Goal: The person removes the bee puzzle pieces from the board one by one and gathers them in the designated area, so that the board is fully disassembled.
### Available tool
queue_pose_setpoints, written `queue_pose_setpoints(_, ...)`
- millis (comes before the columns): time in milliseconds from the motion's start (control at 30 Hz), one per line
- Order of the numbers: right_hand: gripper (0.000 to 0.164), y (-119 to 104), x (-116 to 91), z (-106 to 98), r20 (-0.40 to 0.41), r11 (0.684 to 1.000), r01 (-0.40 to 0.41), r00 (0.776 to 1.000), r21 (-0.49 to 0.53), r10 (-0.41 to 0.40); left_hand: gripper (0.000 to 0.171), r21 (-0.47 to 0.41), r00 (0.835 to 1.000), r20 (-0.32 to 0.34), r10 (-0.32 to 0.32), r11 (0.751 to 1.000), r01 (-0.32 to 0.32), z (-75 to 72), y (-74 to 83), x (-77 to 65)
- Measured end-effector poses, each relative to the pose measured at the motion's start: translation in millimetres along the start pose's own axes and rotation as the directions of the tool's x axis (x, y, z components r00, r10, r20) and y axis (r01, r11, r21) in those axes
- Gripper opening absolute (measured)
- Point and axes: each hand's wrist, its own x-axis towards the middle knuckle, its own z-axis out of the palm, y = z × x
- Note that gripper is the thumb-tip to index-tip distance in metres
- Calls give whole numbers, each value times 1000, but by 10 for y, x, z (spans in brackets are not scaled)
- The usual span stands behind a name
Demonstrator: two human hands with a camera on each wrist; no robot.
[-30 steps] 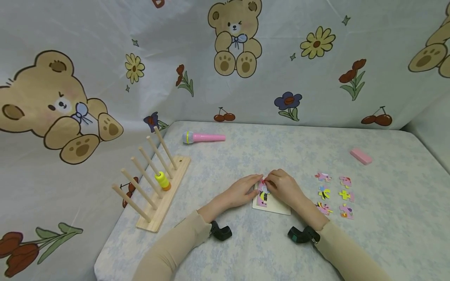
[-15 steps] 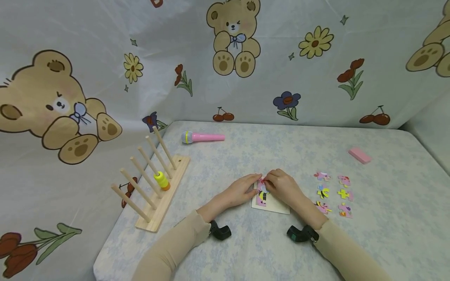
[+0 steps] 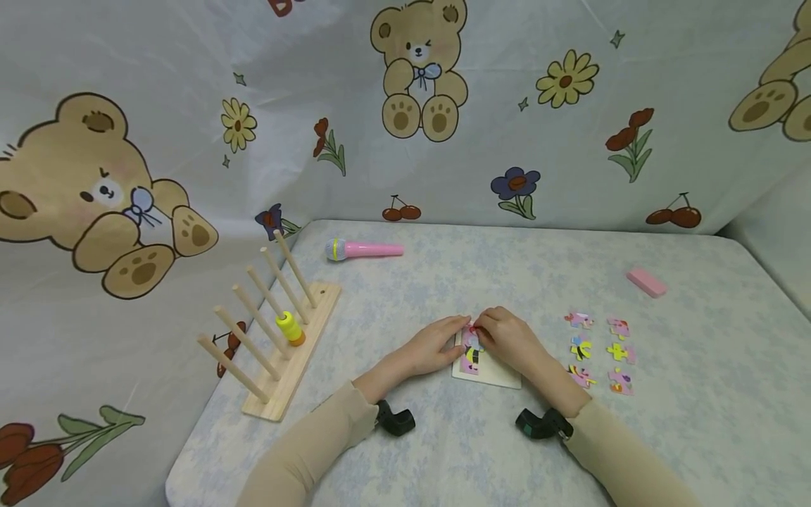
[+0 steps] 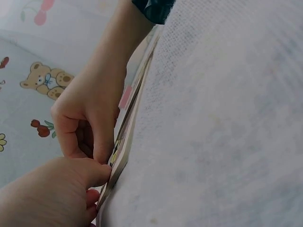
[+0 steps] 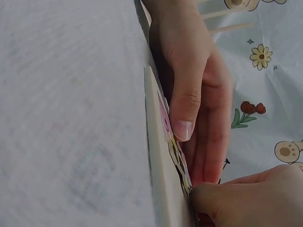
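Note:
A pale puzzle board (image 3: pixel 500 377) lies flat on the table, its left side covered by joined pink and yellow puzzle pieces (image 3: pixel 469 361). My left hand (image 3: pixel 433 347) holds the board's left side; in the right wrist view its thumb (image 5: pixel 183 128) rests over the pieces and the fingers lie along the edge. At the board's far end, my right hand (image 3: pixel 509 339) pinches a small pink puzzle piece against the top of the picture. Thumb and index finger of that hand meet close beside the left thumb in the left wrist view. Most of the pinched piece is hidden by the fingers.
Loose puzzle pieces (image 3: pixel 581 347) lie in two columns right of the board. A pink block (image 3: pixel 646 283) is farther back. On the left stands a wooden peg rack (image 3: pixel 279 391) with yellow and orange beads (image 3: pixel 290 326) on one peg. A pink toy microphone (image 3: pixel 374 250) lies behind.
Both hands keep almost the same pose at the board. The head view has shifted very slightly, and no object has visibly been moved.

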Motion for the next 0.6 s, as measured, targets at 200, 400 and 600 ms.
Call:
queue_pose_setpoints(200,9,-9,4,11,-14,999,26,1000,-22,-27,58,-18,1000,0,-4,1000,4,-2,-4,-3)
queue_pose_setpoints(400,9,-13,13,29,-33,999,45,998,-19,-45,58,-20,1000,-4,-13,1000,13,-9,-10,-11)
queue_pose_setpoints(600,9,0,3,4,-24,1000,17,1000,12,-17,59,-28,1000,-3,-16,999,16,11,-16,0)
